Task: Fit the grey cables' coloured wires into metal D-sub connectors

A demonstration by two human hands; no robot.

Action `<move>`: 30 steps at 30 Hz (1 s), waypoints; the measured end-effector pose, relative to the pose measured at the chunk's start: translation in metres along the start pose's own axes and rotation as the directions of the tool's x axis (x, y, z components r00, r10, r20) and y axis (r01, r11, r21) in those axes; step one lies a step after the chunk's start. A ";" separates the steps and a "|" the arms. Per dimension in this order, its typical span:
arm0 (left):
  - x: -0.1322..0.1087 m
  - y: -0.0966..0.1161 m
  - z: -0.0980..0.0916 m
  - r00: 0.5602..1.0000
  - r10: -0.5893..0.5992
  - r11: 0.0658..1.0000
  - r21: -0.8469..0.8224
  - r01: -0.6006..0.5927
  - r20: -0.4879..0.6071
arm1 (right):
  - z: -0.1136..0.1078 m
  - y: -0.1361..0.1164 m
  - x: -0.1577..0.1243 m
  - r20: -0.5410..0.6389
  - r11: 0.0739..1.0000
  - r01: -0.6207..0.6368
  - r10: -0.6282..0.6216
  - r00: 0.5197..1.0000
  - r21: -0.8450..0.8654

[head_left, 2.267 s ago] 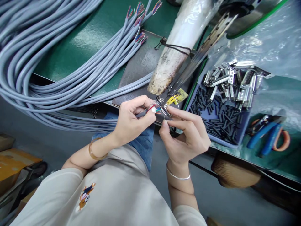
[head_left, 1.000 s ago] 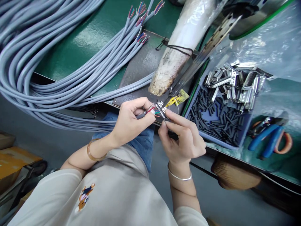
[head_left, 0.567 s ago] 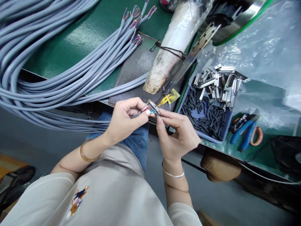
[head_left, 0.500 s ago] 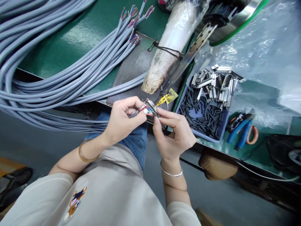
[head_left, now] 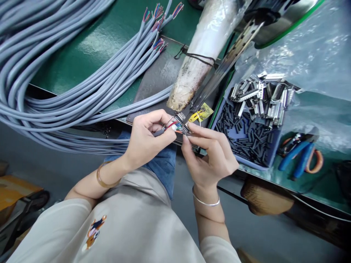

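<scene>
From where I stand, the left hand (head_left: 149, 133) has its fingers closed around a stripped cable end (head_left: 159, 132), coloured wires fanned toward a metal connector (head_left: 181, 118) at the worktop (head_left: 90, 47) edge. The right hand (head_left: 210, 155) has its fingers narrow on the connector's near end, apparently steadying it under the tip of a dark rod (head_left: 201, 95) slanting down from above. A wrapped tube (head_left: 199, 62) ends just beside the rod, perhaps to draw off fumes. The tray (head_left: 270, 165) of loose connectors (head_left: 260, 96) and black sleeves (head_left: 252, 140) sits on the right-hand side, probably for easy picking; the pliers (head_left: 301, 157) lie beyond it. Grey cables (head_left: 104, 93) curve in from the left, most bare ends together.

The left thumb hides part of the wires. Whether the rod touches the connector, or the right thumb pinches a fine strand too, I cannot tell. The top edge cuts off the tube.
</scene>
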State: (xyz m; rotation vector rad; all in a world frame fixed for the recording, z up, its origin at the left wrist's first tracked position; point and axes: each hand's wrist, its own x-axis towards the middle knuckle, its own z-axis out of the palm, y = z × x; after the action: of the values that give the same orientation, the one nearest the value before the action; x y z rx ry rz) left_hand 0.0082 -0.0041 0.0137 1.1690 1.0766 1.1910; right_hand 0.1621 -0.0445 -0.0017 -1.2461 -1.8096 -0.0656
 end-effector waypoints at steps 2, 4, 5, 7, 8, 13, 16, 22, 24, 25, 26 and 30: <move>0.000 0.002 0.000 1.000 -0.002 1.000 -0.003 0.002 0.006 | 0.000 -0.001 0.000 -0.001 1.000 0.022 -0.022 1.000 -0.022; 0.001 0.002 -0.001 1.000 -0.023 1.000 -0.009 0.023 0.015 | 0.000 -0.001 -0.001 -0.006 0.997 0.062 -0.062 0.998 -0.051; 0.001 0.001 -0.001 0.999 -0.040 0.999 -0.014 0.040 0.019 | 0.001 -0.001 -0.002 -0.005 0.994 0.085 -0.085 0.996 -0.064; 0.001 -0.001 -0.003 0.996 -0.078 0.997 -0.022 0.079 0.031 | 0.002 -0.001 -0.006 0.003 0.990 0.119 -0.119 0.993 -0.080; 0.001 -0.002 -0.004 0.995 -0.094 0.995 -0.023 0.095 0.039 | 0.002 0.000 -0.007 0.008 0.990 0.120 -0.120 0.993 -0.078; 0.000 -0.004 -0.006 0.991 -0.096 0.994 -0.050 0.101 0.092 | 0.002 0.000 -0.009 0.000 1.000 -0.003 0.003 1.000 0.021; 0.000 -0.003 -0.005 0.994 -0.079 0.994 -0.066 0.084 0.078 | 0.001 -0.001 -0.007 0.012 0.998 -0.022 0.021 1.000 0.055; -0.001 -0.004 -0.001 0.998 -0.055 0.997 -0.046 0.057 0.028 | 0.001 0.000 -0.004 0.020 1.000 -0.004 0.004 1.000 0.023; 0.000 -0.005 -0.001 0.999 -0.044 0.998 -0.036 0.045 0.023 | 0.002 0.001 -0.003 0.016 1.000 0.004 -0.004 1.000 0.015; 0.001 -0.005 -0.001 0.999 -0.038 0.999 -0.030 0.038 0.018 | 0.002 0.002 -0.003 0.013 1.000 0.010 -0.010 1.000 0.012; 0.001 -0.005 0.000 0.999 -0.030 0.999 -0.023 0.030 0.012 | 0.002 0.002 -0.002 0.009 1.000 0.016 -0.016 1.000 0.010; 0.002 -0.001 0.000 1.000 0.014 1.000 0.013 -0.014 -0.009 | 0.002 0.002 0.001 -0.005 0.999 0.035 -0.035 0.999 0.000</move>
State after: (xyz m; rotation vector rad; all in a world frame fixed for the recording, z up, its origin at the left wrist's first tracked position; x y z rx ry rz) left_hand 0.0090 -0.0019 0.0125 1.1839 1.0863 1.2025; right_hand 0.1620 -0.0414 -0.0033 -1.2129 -1.8271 -0.0879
